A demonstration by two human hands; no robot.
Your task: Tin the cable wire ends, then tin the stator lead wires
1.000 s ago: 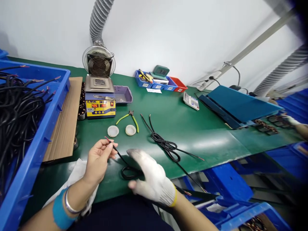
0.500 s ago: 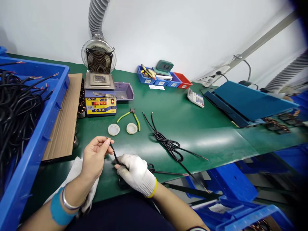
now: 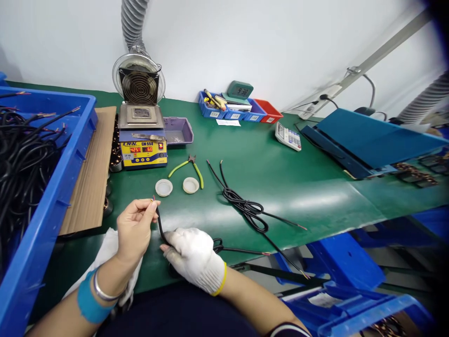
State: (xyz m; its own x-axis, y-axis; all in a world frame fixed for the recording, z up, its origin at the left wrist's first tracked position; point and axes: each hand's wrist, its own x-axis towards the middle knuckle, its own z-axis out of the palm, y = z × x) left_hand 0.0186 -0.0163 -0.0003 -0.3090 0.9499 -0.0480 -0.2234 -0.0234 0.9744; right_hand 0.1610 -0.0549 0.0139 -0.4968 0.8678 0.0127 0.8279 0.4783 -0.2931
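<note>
Between my two hands runs a black cable with thin coloured wires at its upper end. My bare left hand pinches that wire end between thumb and fingers. Lower down, my right hand, in a white knitted glove, is closed round the cable; part of its coil shows behind the glove. Ahead of my hands lie two small round white dishes, one on the left and one on the right. Just behind them are green-handled cutters, handles spread. Other coiled black cables rest to the right.
A blue crate of black cables stands at left, beside cardboard. Behind the dishes sits a yellow-and-blue solder pot with a fume fan, next to a purple tray. Small bins, a calculator and a blue folder-like panel are farther right.
My view has shifted slightly. The cable's upper end now stands more upright in my left fingers, and the cable bends toward my glove. Both hands keep their hold.
</note>
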